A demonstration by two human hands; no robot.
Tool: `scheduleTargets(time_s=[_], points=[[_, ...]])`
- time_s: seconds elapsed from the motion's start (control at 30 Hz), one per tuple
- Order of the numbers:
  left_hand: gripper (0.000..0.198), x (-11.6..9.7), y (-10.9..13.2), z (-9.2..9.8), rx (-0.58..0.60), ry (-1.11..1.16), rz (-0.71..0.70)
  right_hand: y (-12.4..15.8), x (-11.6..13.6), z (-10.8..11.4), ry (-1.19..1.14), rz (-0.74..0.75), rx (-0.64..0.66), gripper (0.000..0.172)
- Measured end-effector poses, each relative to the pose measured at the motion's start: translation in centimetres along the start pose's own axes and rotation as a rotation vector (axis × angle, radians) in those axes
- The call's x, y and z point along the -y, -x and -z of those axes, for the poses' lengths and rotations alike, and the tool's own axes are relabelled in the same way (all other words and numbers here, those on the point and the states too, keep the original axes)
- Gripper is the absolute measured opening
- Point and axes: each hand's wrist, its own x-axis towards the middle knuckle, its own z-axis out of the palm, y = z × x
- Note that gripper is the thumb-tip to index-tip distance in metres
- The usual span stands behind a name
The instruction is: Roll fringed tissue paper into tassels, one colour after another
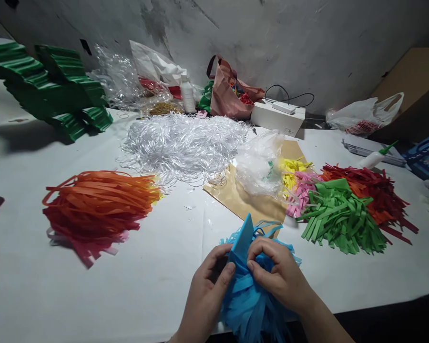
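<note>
Blue fringed tissue paper (pixel 252 305) lies at the table's front edge, its cut strips hanging down toward me. My left hand (pixel 209 286) pinches the flat, folded uncut part of it between thumb and fingers. On the other side, my right hand (pixel 277 274) has thumb and forefinger pressed together on the same blue paper. More blue strips show behind both hands. Nearest on the right is a pile of green fringed paper (pixel 343 219). To the left lies a bundle of orange and red paper strips (pixel 100 200).
White stringy material (pixel 186 143) is heaped mid-table. A clear plastic bag (pixel 259 164) rests on brown paper (pixel 232 195). Dark red (pixel 382 190), pink (pixel 302 193) and yellow fringes (pixel 293 169) lie right, near a green-tipped glue bottle (pixel 375 157). A green folded shape (pixel 53 95) stands at far left.
</note>
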Motion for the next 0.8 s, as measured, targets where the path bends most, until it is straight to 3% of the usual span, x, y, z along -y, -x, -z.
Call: scheduleTargets(time_s=[0.3, 0.53, 0.8], points=[[0.054, -0.7, -0.1, -0.6, -0.014, 0.029, 0.009, 0.3, 0.2, -0.4, 0.212, 0.253, -0.106, 0.01], [0.031, -1.7, -0.3, -0.5, -0.051, -0.236, -0.187, 0.3, 0.9, -0.2, 0.47, 0.421, -0.252, 0.015], [0.025, -1.6, -0.1, -0.2, -0.028, -0.326, -0.289, 0.5, 1.7, -0.3, 0.553, 0.437, -0.292, 0.015]])
